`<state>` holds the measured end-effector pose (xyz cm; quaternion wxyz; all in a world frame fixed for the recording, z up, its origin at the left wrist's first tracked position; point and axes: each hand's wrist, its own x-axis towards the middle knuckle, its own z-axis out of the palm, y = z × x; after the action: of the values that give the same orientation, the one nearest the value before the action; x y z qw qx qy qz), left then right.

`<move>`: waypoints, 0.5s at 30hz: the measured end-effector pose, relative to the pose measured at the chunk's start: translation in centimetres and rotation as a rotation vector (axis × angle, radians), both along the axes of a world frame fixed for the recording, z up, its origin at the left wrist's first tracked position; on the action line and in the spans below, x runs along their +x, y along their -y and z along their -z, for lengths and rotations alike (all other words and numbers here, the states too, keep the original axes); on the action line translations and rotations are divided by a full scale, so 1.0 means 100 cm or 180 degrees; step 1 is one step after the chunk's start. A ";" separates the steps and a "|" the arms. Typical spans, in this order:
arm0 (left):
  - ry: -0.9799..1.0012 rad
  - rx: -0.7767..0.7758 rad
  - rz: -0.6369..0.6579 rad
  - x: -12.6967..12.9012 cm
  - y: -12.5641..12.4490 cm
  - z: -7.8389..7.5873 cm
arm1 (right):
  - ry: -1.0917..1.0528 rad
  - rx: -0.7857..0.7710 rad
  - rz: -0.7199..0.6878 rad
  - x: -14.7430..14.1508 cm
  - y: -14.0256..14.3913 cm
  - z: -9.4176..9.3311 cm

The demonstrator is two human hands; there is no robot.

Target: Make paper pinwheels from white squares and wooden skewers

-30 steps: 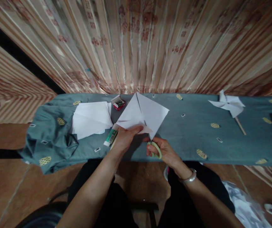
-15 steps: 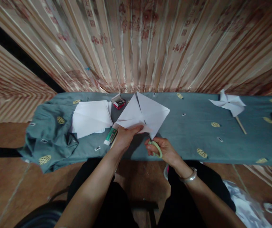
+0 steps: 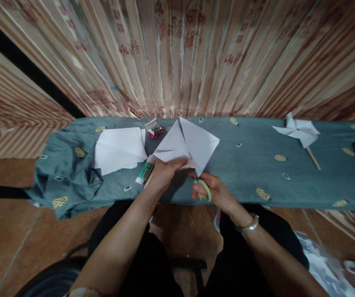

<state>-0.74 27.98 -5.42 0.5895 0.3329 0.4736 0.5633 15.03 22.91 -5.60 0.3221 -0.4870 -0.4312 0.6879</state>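
Centre frame: left hand (image 3: pixel 164 175) pinches paper square (image 3: pixel 190 144); right hand (image 3: pixel 214 192) grips scissors (image 3: pixel 201 189). Risk: blades v. close to left fingertips, could nick them.

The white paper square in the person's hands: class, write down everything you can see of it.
The paper square is plain white, thin and creased along its diagonals, with slits running in from the corners toward the middle. It is held tilted above the blue-grey cloth, one corner pointing away. The left hand pinches its near edge, thumb on top. The scissors, with pale green handles, held in the right hand, have their blades at the near corner. Part of the underside is hidden.
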 end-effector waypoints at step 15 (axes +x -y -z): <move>0.0550 -0.0018 0.0060 0.000 -0.011 0.000 | 0.1509 0.0221 -0.0768 0.085 0.022 -0.012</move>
<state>-0.71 29.06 -5.37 0.6344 0.2858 0.4194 0.5830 23.56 20.74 -4.37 0.1443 -0.5682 -0.5728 0.5728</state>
